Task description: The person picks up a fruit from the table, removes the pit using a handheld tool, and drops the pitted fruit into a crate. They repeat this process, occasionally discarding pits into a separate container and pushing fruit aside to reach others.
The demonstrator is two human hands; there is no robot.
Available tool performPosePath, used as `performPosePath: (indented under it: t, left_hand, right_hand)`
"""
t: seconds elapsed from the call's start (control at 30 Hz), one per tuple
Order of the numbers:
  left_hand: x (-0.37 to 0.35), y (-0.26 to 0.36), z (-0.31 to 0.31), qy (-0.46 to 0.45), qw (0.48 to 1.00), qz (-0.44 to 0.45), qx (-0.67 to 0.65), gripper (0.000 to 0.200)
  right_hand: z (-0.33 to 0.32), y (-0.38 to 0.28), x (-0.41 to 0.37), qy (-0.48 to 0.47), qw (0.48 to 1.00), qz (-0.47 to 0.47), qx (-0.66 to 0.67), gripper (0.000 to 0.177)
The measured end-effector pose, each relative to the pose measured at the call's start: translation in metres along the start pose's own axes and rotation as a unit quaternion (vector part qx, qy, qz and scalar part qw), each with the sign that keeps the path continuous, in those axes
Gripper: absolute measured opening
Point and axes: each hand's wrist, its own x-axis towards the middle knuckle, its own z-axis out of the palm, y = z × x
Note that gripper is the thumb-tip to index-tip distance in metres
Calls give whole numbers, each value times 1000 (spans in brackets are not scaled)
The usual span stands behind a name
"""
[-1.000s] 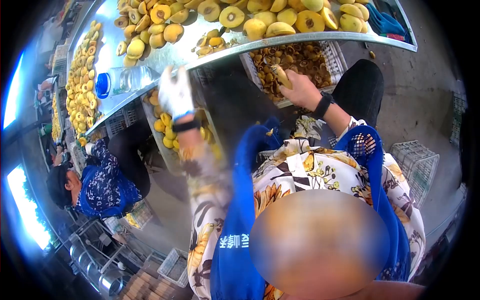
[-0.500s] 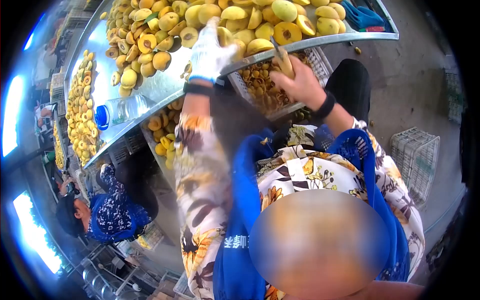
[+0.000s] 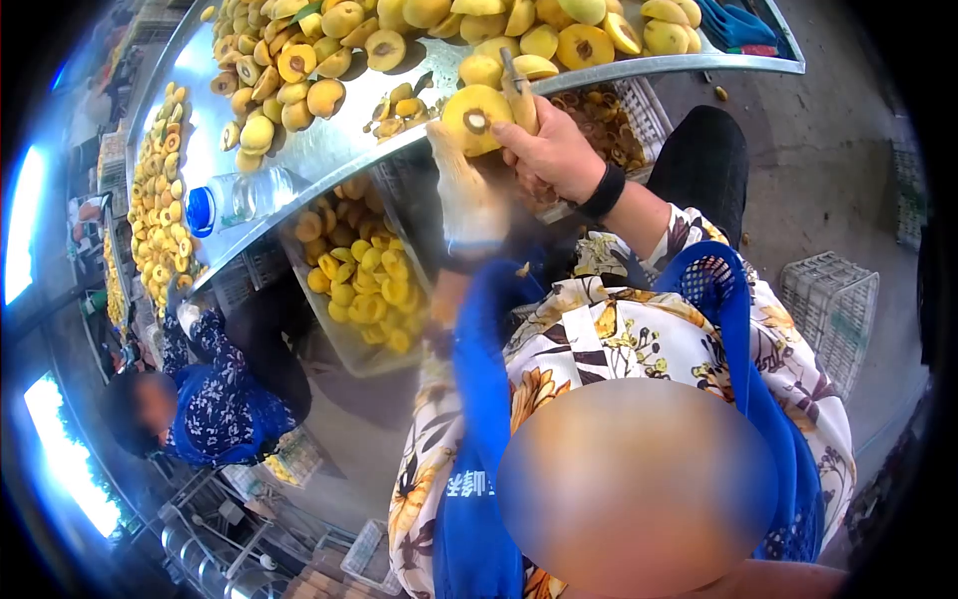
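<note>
My left hand [image 3: 467, 195], in a white glove, holds up a yellow peach half [image 3: 461, 108] just off the table's front edge. Its cut face shows, with a brown stone hollow that is pale in the middle. My right hand [image 3: 561, 155] is bare and closed around the wooden handle of a knife [image 3: 520, 98]; the blade points up and away. The right thumb reaches the edge of the peach half. Peach halves [image 3: 584, 47] lie piled on the metal table [image 3: 347, 172] beyond both hands, and small brown-yellow scraps [image 3: 399, 108] lie near the edge.
A clear bottle with a blue cap [image 3: 202, 212] lies on the table. Below stand a crate of peeled-looking yellow halves [image 3: 367, 285] and a crate of scraps [image 3: 604, 120]. A white crate [image 3: 823, 304] stands on the floor at right. Another person [image 3: 230, 399] works at left.
My left hand has come back from the pile toward me, now with a peach half. My right hand has moved left with the knife, up beside the fruit.
</note>
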Motion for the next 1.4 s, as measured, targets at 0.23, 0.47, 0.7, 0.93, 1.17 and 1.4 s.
performPosePath:
  t: [0.23, 0.47, 0.7, 0.93, 1.17, 1.4]
  left_hand:
    - [18, 3, -11, 90, 995, 16, 42, 57]
    - [20, -7, -11, 101, 987, 93, 82, 48]
    - [16, -8, -3, 85, 979, 120, 141, 47]
    - [15, 12, -5, -22, 937, 77, 340, 46]
    - [17, -8, -15, -7, 981, 123, 151, 32]
    - [22, -8, -23, 22, 996, -83, 36, 34]
  right_hand:
    - [3, 7, -22, 10, 895, -76, -440, 36]
    - [2, 12, -25, -1, 873, -69, -483, 27]
    - [4, 15, -26, 1, 871, -20, -491, 21]
    - [-4, 17, -37, -59, 881, -4, -469, 23]
    - [3, 8, -41, -66, 947, 62, -307, 21]
    - [4, -5, -47, -121, 966, 216, -74, 17]
